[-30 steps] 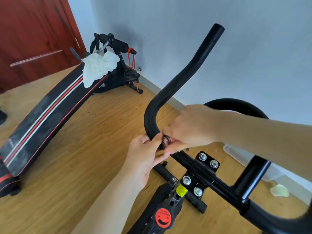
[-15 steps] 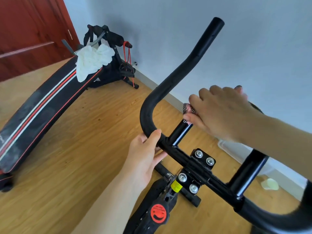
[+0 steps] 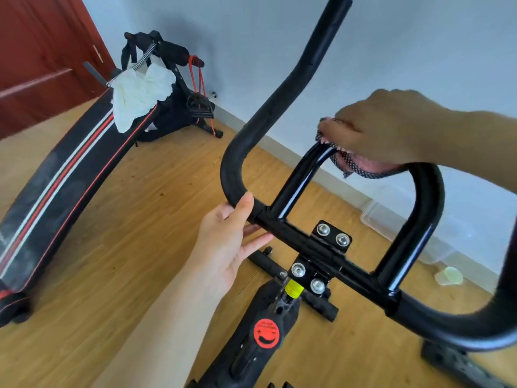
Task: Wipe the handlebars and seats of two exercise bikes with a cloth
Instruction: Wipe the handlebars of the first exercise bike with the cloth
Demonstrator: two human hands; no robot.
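Note:
The black handlebar (image 3: 279, 102) of an exercise bike fills the middle of the head view, with an inner loop bar (image 3: 428, 197) rising from its crossbar. My right hand (image 3: 386, 130) grips a pink and black mesh cloth (image 3: 361, 166) and presses it onto the top of that loop. My left hand (image 3: 226, 239) holds the curved left bend of the handlebar, thumb on top and fingers underneath. Below sits the clamp plate with silver bolts (image 3: 321, 253) and a red round knob (image 3: 266, 333).
A black sit-up bench with red and white stripes (image 3: 56, 191) lies on the wooden floor at left, a white cloth (image 3: 140, 93) draped over its raised end. A red door (image 3: 42, 51) stands behind. A clear plastic box (image 3: 391, 228) and a pale cup (image 3: 449, 275) sit by the wall.
My right hand has carried the cloth from the left junction of the crossbar up the loop's left leg to its top. My left hand has kept its hold on the bend.

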